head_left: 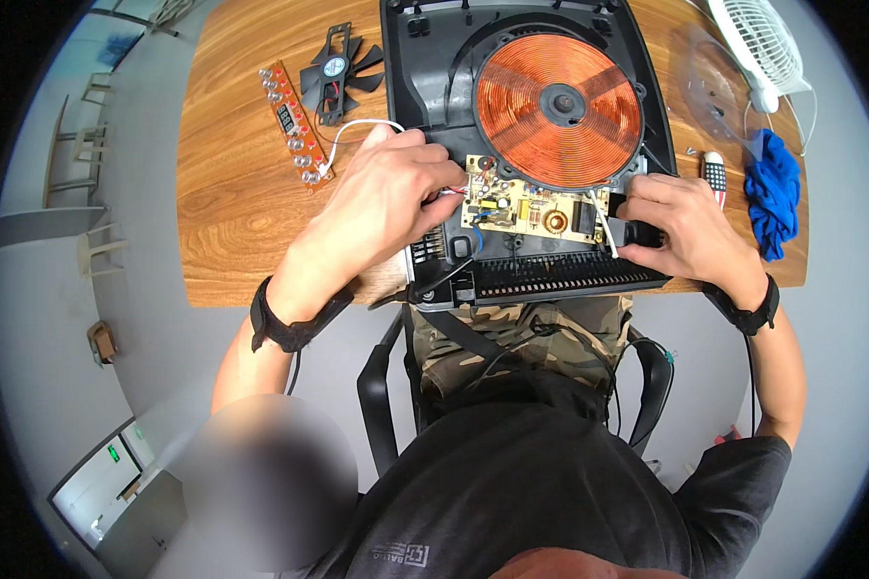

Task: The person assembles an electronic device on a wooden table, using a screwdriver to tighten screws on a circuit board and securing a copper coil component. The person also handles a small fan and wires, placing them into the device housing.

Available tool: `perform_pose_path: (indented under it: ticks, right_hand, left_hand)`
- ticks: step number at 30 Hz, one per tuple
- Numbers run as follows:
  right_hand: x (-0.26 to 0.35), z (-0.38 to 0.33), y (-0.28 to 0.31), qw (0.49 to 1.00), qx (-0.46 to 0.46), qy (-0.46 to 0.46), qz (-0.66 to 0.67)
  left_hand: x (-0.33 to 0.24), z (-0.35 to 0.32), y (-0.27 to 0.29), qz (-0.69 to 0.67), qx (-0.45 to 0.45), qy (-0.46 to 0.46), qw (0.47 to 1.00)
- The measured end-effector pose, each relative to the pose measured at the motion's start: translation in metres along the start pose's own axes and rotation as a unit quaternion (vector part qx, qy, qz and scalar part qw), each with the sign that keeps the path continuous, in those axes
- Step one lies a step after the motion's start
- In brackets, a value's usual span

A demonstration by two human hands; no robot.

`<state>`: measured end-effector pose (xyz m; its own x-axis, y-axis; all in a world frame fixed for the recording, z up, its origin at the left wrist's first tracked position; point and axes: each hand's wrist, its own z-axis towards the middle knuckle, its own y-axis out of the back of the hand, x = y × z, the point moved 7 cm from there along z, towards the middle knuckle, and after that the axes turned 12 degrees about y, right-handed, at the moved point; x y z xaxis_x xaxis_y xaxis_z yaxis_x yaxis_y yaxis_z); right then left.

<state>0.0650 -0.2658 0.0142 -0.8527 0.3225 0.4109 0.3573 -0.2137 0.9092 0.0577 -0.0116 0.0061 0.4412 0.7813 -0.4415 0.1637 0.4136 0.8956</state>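
At the upper centre of the frame, we had the yellowish power circuit board [536,212] in the black induction cooker housing [423,72], just below the copper coil [523,92]. Our left grip [391,183] was at the board's left end, thumb and forefinger drawn almost together, seemingly pinching the thin wires [452,190] there. Our right grip [681,217] curled about the board's right end, fingers bent and thumb apart from them; we could not tell whether it held the board or only steadied it. A white lead [603,227] crossed the board beside that thumb.

To handle the wiring well, we judged that the left fingertips needed to stay close to the board's edge and move the wires gently, without tugging at their joints. The right fingers were best used to support the edge, with no pressure on the components. The white cable [352,124] needed slack: it ran from the red display board [297,121] at upper left, and a pull could have dragged that across the tabletop [230,222] or into the fan [334,72].
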Motion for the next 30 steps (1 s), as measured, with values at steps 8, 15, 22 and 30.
perform_pose_path:
  ticks: [8,15,22,30]
  right_hand:
    - [0.0014,0.0017,0.0009,1.000,0.018,-0.004,0.000]
    - [0.0037,0.0020,-0.0003,1.000,0.027,0.004,-0.008]
    - [0.0074,0.0003,-0.0004,0.999,0.035,0.006,-0.016]
    - [0.0048,0.0012,0.0008,0.998,0.054,0.001,0.021]
  left_hand:
    - [0.0010,-0.0003,-0.0008,-0.002,-0.005,-0.005,1.000]
    - [0.0019,0.0002,-0.0006,-0.002,0.005,0.001,1.000]
    - [0.0000,0.0007,-0.0003,0.007,0.007,0.003,1.000]
    - [0.0011,0.0024,-0.0016,0.002,0.013,0.003,1.000]
